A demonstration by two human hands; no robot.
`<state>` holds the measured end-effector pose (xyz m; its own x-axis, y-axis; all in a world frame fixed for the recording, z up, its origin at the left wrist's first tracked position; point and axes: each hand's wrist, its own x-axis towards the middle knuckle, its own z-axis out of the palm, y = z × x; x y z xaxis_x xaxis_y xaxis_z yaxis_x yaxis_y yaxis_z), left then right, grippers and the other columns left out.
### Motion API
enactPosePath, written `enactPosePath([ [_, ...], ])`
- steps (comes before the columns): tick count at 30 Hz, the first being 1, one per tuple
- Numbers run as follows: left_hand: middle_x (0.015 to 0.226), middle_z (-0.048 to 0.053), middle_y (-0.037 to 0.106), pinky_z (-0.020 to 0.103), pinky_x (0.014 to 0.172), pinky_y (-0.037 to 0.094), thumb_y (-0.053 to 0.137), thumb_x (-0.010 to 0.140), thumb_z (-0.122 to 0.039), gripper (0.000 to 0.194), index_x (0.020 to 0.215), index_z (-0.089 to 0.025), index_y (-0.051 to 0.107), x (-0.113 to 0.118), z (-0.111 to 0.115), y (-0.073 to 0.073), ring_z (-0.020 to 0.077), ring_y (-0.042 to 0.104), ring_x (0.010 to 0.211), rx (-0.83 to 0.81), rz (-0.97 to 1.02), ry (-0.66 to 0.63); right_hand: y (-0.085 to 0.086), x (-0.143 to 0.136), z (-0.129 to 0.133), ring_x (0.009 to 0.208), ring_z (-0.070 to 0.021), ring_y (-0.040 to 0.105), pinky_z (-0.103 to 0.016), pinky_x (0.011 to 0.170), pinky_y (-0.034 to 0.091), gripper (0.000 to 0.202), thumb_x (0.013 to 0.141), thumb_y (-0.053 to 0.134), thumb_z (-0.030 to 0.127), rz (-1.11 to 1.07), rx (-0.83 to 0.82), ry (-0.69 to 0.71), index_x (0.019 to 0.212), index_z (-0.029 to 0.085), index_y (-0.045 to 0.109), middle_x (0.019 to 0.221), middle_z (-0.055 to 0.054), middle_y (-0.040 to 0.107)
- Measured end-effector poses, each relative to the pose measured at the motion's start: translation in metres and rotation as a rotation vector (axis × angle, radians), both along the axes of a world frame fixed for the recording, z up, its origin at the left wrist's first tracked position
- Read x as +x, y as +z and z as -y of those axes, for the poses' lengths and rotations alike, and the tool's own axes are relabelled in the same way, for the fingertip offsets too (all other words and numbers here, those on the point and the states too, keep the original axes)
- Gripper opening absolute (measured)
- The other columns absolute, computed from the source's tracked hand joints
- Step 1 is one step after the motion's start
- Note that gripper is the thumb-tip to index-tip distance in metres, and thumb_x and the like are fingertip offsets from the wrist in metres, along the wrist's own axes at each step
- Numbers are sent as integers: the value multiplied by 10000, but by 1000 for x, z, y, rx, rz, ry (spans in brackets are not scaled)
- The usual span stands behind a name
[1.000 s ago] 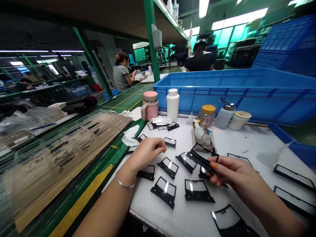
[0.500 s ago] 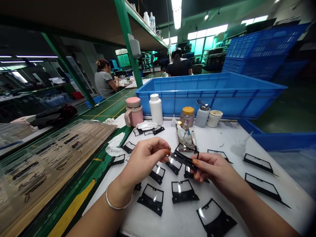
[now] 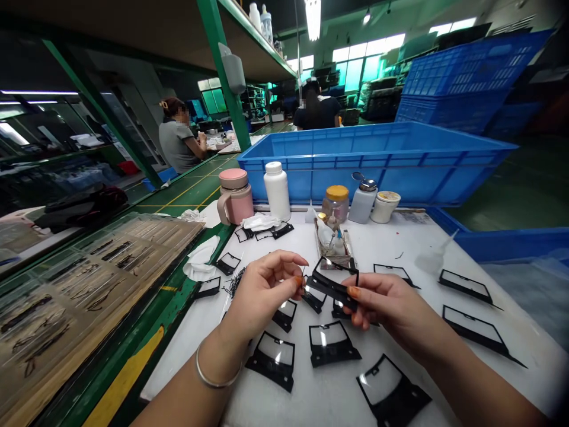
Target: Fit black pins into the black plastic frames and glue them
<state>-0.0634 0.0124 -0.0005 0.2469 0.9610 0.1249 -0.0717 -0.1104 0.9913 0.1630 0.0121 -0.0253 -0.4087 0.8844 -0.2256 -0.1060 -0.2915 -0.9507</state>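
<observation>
Fingers of the right hand (image 3: pixel 389 301) grasping a curved black plastic frame with a clear window (image 3: pixel 331 287), thumb uppermost, held above a white-topped bench (image 3: pixel 311 397). Left hand (image 3: pixel 264 290) just left of the held frame, thumb and forefinger drawn close together; cannot tell whether a thin piece sits between them.

Nearer than the held frame: three similar black frames (image 3: pixel 335 356) lying separately on the bench. Well right of it: two longer black frames (image 3: pixel 482 335). Left of it, past the left hand: a tangle of thin black strands (image 3: pixel 235 284). Well left: a clear plastic compartment tray (image 3: pixel 104 255) with dark strands inside.

Just beyond the held frame: a small open box (image 3: pixel 349 244) with little containers. Farther, to the left: a pink lidded mug (image 3: pixel 237 201), a white plastic bottle (image 3: pixel 277 194). Straight beyond: a yellow-lidded clear jar (image 3: pixel 336 204), then a long blue plastic crate (image 3: pixel 377 170). Far left: a seated person in grey (image 3: pixel 178 142).
</observation>
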Motion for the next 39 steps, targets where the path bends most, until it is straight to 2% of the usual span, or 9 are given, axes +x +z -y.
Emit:
enactPosePath([
  [4, 798, -27, 580, 198, 548, 536, 571, 838, -100, 229, 1028, -225, 590, -7, 0, 1, 82, 599, 613, 35, 85, 33, 3, 0, 0, 552, -79, 613, -157, 509, 452, 270, 813, 712, 372, 10, -15, -10, 981, 162, 720, 723, -37, 691],
  [8, 735, -6, 598, 185, 593, 538, 562, 875, -140, 128, 933, -185, 666, -10, 1, 1, 82, 595, 640, 49, 40, 10, 7, 0, 1, 544, -74, 601, -154, 508, 449, 258, 806, 718, 372, 6, -29, -19, 957, 162, 728, 716, -38, 692],
  [11, 813, 31, 639, 197, 637, 551, 596, 870, -173, 164, 990, -182, 707, -9, 1, 1, 115, 626, 746, 59, -6, 27, 8, 0, 2, 543, -75, 597, -157, 508, 447, 257, 803, 720, 368, 3, -38, -20, 952, 159, 730, 718, -41, 693],
  [15, 950, 46, 649, 220, 669, 566, 682, 807, -168, 217, 1018, -203, 719, -6, 3, 3, 148, 633, 842, 167, -118, 146, 8, -1, 3, 541, -80, 590, -166, 508, 444, 265, 797, 722, 373, 9, -38, -26, 949, 156, 730, 713, -41, 686],
  [19, 894, 47, 668, 214, 673, 529, 691, 811, -178, 117, 912, -193, 746, -6, 3, 3, 143, 628, 833, 337, -280, 250, 10, -2, 3, 552, -90, 586, -182, 516, 442, 265, 796, 718, 379, 27, -33, -24, 941, 157, 730, 722, -44, 681],
  [28, 847, 42, 680, 257, 723, 498, 690, 825, -215, 91, 888, -204, 755, -4, 3, 0, 146, 623, 798, 464, -413, 189, 5, -1, 2, 570, -97, 605, -192, 533, 453, 277, 816, 697, 396, 62, 11, 1, 969, 166, 718, 733, -37, 680],
  [33, 816, 24, 664, 258, 732, 476, 710, 801, -224, 38, 797, -186, 704, -1, 4, 1, 144, 606, 793, 391, -481, 185, 5, -1, 4, 577, -96, 615, -190, 538, 460, 274, 825, 692, 397, 81, 21, 18, 973, 167, 711, 732, -30, 681],
  [37, 1046, 54, 652, 230, 764, 490, 702, 761, -136, 46, 733, -164, 680, 2, 1, 1, 175, 600, 1002, 150, -324, 51, 5, -1, 4, 583, -98, 615, -195, 545, 463, 267, 833, 684, 396, 84, 32, 21, 971, 168, 709, 737, -27, 678],
  [39, 987, 63, 675, 239, 733, 500, 700, 746, -140, 34, 726, -149, 675, 4, 0, 0, 173, 623, 919, 15, -274, -13, 5, -1, 4, 598, -103, 618, -198, 550, 463, 253, 843, 672, 388, 88, 45, 24, 956, 165, 707, 746, -30, 676],
])
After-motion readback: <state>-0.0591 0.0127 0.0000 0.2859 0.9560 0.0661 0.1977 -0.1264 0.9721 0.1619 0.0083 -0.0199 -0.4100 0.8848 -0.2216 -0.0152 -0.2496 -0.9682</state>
